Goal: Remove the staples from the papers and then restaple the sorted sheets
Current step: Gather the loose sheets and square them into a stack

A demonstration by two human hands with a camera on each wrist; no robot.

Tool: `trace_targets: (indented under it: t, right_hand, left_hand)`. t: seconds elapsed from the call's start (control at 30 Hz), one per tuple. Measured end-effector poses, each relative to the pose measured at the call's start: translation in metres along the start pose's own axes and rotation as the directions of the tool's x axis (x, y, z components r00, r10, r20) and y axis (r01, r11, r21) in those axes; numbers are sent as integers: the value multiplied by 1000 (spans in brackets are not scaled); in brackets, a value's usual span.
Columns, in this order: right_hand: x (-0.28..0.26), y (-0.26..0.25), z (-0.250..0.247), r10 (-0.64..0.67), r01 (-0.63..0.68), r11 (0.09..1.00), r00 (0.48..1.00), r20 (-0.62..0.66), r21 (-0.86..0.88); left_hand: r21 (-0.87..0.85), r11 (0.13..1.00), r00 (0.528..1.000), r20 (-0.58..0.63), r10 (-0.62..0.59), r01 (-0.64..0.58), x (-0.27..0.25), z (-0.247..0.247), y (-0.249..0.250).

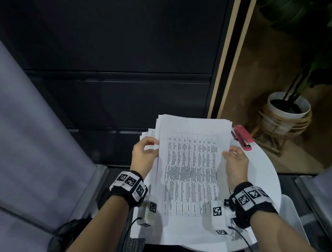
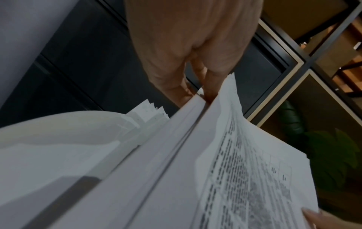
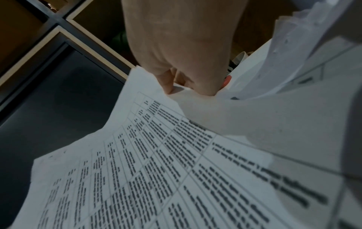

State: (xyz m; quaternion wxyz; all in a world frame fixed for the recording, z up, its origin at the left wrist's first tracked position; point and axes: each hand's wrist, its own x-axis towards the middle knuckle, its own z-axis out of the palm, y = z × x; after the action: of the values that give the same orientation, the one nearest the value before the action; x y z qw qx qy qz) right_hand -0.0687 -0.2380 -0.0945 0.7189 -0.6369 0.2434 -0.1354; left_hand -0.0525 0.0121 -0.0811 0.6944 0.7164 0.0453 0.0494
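Head view is showing your left hand (image 1: 144, 154) and right hand (image 1: 236, 162) pinching the sheets (image 1: 192, 165) by opposite edges, over the worktop (image 1: 264, 167). If your pinching is loosening, sheets may be slipping out of order, away from the stapler (image 1: 243, 137).

The person has bare forearms; each wrist carries a black strap with white square-code markers, a white camera block and a thin black cable

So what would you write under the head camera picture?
Both hands, left hand and right hand, hold a printed paper stack beside a red stapler.
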Motion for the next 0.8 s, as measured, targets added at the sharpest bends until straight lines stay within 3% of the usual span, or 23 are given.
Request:
trace_targets:
  t: [0.13,0.43,0.53,0.63,0.7,0.8]
  right_hand:
    - [-1,5,-3,42,-45,997,998,40,64]
    - [-4,-3,1,64,-71,995,993,97,70]
    - [-6,-7,5,42,-45,999,994,98,27]
    - [-4,-6,7,32,-33,999,994,104,7]
    - [-4,-6,6,39,-37,999,994,99,-28]
    - [-4,-5,5,26,-23,999,998,65,-47]
  left_hand:
    - [28,999,999,19,-39,38,-1,-2,4]
    - [106,994,998,51,21,-26,-4,7,8]
    - [186,983,999,-50,10,0,1,8,4]
    - [209,977,986,-151,73,-40,4,7,4]
    - [259,964,989,-112,96,-64,1,8,7]
    - [197,980,998,-58,16,-5,1,5,4]
